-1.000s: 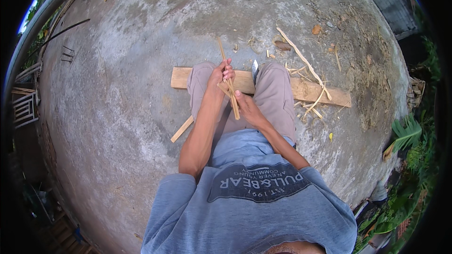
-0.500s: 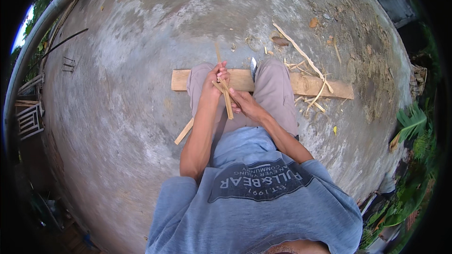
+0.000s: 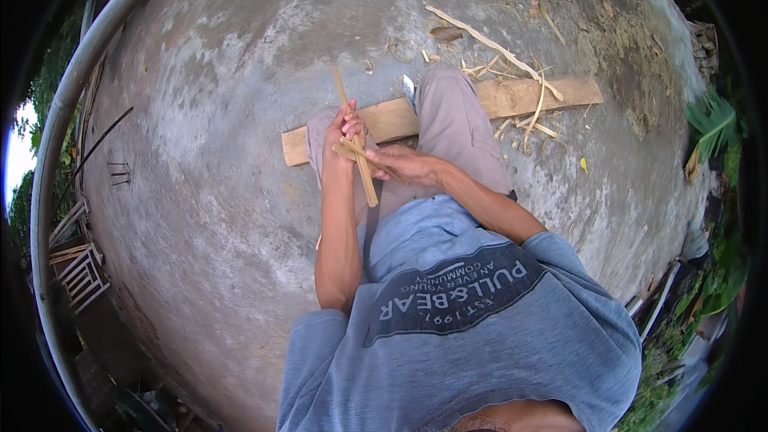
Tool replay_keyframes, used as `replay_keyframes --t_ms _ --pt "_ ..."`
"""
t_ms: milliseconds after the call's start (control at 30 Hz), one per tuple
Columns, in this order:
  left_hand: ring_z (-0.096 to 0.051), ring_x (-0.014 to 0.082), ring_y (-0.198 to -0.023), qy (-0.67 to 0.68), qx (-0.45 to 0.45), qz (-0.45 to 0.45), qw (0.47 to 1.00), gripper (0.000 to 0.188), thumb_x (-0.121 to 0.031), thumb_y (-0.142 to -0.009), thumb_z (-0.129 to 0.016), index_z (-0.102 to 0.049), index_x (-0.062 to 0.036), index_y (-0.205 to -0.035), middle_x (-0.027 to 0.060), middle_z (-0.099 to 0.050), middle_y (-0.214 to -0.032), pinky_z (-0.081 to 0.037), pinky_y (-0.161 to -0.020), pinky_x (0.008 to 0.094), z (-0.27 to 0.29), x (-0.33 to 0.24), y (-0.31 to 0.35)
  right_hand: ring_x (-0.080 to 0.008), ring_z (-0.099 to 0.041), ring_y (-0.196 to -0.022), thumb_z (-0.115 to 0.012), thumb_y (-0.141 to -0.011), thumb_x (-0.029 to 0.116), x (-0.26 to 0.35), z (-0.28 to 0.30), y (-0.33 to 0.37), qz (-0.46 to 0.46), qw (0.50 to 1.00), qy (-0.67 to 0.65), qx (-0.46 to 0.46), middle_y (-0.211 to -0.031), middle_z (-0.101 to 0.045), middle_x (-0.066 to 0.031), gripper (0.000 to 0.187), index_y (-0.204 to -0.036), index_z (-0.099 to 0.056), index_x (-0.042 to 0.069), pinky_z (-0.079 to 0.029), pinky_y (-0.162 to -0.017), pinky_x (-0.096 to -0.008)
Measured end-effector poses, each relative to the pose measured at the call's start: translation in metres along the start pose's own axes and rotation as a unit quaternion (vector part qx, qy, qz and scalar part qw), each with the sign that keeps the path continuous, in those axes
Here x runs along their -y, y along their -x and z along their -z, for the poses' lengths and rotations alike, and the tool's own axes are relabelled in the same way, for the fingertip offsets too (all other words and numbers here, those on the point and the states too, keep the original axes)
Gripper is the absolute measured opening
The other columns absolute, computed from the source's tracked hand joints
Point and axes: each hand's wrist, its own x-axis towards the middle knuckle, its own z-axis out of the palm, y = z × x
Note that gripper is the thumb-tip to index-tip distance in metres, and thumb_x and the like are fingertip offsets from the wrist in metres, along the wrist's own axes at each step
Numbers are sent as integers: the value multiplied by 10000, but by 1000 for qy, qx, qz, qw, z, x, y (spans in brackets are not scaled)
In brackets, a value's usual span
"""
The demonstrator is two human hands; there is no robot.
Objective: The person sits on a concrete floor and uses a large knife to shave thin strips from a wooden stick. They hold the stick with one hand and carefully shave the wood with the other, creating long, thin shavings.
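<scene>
Since the earlier frame the stick bundle has dropped lower and tipped: its long end now points up-left, its short end down-right, and the hands sit slightly lower over the lap.

Bamboo sticks are at centre frame, above the person's thighs. One thin strip runs from upper left of the hands down to the lower right, and a shorter piece crosses it. Left hand is wrapped shut around the sticks at the crossing. Right hand comes in from the right, fingers pinched on the short cross piece.

Judged step: sorting or aligning strips in hand, mid-grip. The next move calls for a firm left-hand hold while the right slides or pulls one strip free without splitting it.

Around them: the wooden plank lies across under the knees on the concrete floor, a knife blade is just beside the right knee, and loose bamboo shavings are scattered at upper right.
</scene>
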Motion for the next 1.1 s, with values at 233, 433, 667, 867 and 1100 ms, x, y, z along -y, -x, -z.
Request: replay_keyframes --t_ms 233,433,667,867,1100 --pt "-449 114 -563 -10 -8 33 999 333 -210 -1056 -553 -558 36 -1280 51 -508 -736 -415 -481 214 -9 8 5 -71 -404 -755 -518 -1017 577 -7 3 -1 15 999 -21 22 -795 -470 64 526 -970 -655 72 -346 -697 -215" --pt "-599 150 -674 -212 17 -37 976 452 -375 -1049 -562 -570 10 -1285 2 -531 -671 -541 -618 260 -14 26 27 -72 -384 -751 -502 -1034 553 -9 1 0 20 999 -8 24 -793 -443 70 472 -957 -648 111 -328 -713 -211" --pt "-654 288 -1135 -410 157 6 899 687 -612 -1012 -474 -559 4 -1306 113 -703 -958 -604 -824 380 -15 51 57 -63 -419 -740 -547 -1036 482 6 -1 4 96 982 -156 -41 -811 -439 73 347 -1085 -580 141 -378 -684 -210" --pt "-625 310 -1197 -442 249 -21 861 709 -546 -932 -659 -536 11 -1352 165 -669 -1216 -576 -959 451 -12 47 53 -43 -428 -693 -530 -1063 404 15 0 7 91 970 -223 21 -804 -454 79 244 -1056 -553 162 -410 -671 -233" --pt "-654 268 -1127 -390 257 -54 883 476 -418 -953 -684 -599 -34 -1221 141 -659 -1238 -566 -1004 441 -18 51 43 -37 -402 -606 -492 -1059 486 37 -7 1 96 958 -248 106 -726 -441 91 377 -1044 -598 125 -403 -636 -251"
